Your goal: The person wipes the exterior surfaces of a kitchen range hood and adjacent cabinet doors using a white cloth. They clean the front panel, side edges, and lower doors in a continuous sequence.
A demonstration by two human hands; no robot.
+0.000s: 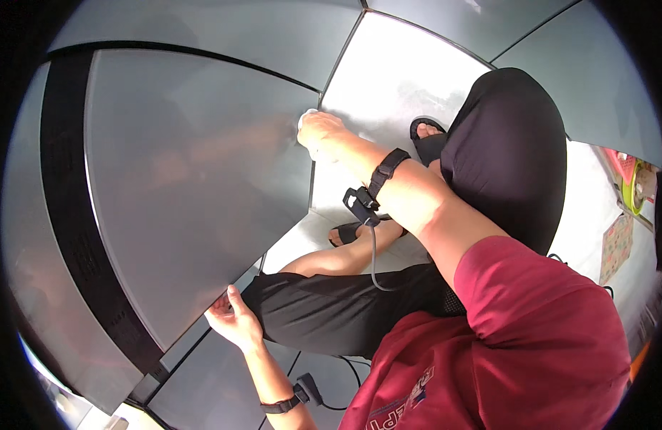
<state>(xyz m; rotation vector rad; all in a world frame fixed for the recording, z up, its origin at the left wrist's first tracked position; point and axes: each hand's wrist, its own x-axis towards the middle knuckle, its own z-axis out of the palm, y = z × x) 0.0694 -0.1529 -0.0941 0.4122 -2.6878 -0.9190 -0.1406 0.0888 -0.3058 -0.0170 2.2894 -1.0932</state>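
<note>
A large, smooth grey door panel stands before me, like the front of a refrigerator. My right hand presses a crumpled white cloth or tissue against the panel near its far lower corner. Most of the cloth is hidden under my fingers. Lower left in the view, my left hand is at the panel's near edge, thumb raised and fingers partly hidden behind that edge.
A black band with faint writing runs along the panel. Grey tiles with dark joints surround a bright white floor. My bent legs are close by. Wrist straps carry cabled devices. Coloured baskets stand far right.
</note>
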